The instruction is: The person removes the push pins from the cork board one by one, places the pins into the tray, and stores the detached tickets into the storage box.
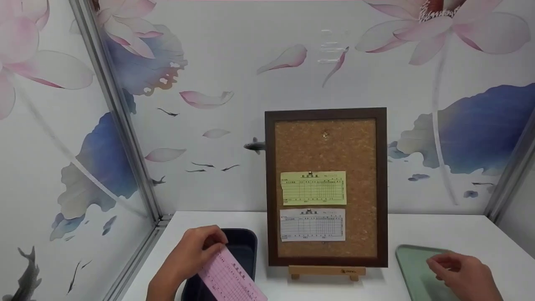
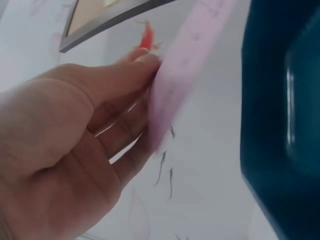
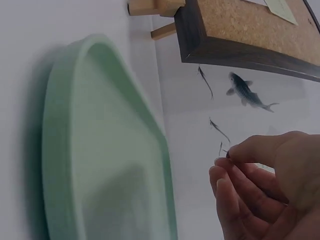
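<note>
My left hand (image 1: 193, 252) pinches a pink form slip (image 1: 231, 274) by its top corner, over the dark blue tray (image 1: 236, 238). In the left wrist view the slip (image 2: 187, 65) hangs between thumb and fingers, slightly blurred. Above the pale green tray (image 1: 418, 261), my right hand (image 1: 468, 274) has thumb and fingertips together. In the right wrist view a tiny dark pin (image 3: 228, 155) shows at those fingertips, mostly hidden. A framed cork board (image 1: 326, 146) stands between the hands, with a yellow slip (image 1: 314, 189) pinned above a white slip (image 1: 312, 225).
The board leans on a small wooden easel (image 1: 327, 271) on the white table (image 1: 451, 228). Behind it rises a wall (image 1: 234, 62) printed with lotus flowers and fish. A metal frame post (image 1: 119, 108) marks the left corner.
</note>
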Available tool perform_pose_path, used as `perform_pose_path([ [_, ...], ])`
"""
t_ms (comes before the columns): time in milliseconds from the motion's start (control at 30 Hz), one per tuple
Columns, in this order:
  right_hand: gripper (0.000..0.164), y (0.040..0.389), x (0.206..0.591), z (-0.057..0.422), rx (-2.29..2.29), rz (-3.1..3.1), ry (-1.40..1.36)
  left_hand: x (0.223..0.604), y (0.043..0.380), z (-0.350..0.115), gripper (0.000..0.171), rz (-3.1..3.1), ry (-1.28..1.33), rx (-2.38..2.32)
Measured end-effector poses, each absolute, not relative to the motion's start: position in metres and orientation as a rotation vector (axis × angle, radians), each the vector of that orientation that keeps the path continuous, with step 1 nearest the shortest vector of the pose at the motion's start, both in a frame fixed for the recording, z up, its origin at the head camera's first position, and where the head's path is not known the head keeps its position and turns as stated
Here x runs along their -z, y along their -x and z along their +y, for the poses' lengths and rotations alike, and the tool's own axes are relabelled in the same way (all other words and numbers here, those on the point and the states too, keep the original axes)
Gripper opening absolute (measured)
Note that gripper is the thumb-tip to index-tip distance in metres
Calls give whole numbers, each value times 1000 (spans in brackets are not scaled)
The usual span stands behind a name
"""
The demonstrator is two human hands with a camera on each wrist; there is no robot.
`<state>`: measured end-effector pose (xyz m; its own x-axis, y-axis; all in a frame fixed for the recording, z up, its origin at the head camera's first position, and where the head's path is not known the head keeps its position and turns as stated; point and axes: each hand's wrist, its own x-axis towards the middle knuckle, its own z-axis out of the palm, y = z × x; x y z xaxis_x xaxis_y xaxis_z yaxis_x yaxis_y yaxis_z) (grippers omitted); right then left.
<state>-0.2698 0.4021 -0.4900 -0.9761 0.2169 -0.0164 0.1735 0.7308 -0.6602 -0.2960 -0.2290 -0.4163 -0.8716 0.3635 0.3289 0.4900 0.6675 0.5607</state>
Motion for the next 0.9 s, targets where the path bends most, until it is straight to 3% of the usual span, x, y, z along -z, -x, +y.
perform_pose_path([
  [300, 43, 274, 507, 415, -1157, -2973, 373, 439, 316, -218, 28, -2570, 572, 553],
  [567, 39, 276, 512, 416, -1171, -2996, 381, 435, 312, -211, 30, -2559, 519, 384],
  [733, 41, 276, 514, 416, -1157, -3009, 375, 432, 311, -206, 27, -2608, 559, 365],
  [900, 33, 275, 517, 418, -1099, -3041, 380, 430, 310, -201, 17, -2654, 604, 382],
])
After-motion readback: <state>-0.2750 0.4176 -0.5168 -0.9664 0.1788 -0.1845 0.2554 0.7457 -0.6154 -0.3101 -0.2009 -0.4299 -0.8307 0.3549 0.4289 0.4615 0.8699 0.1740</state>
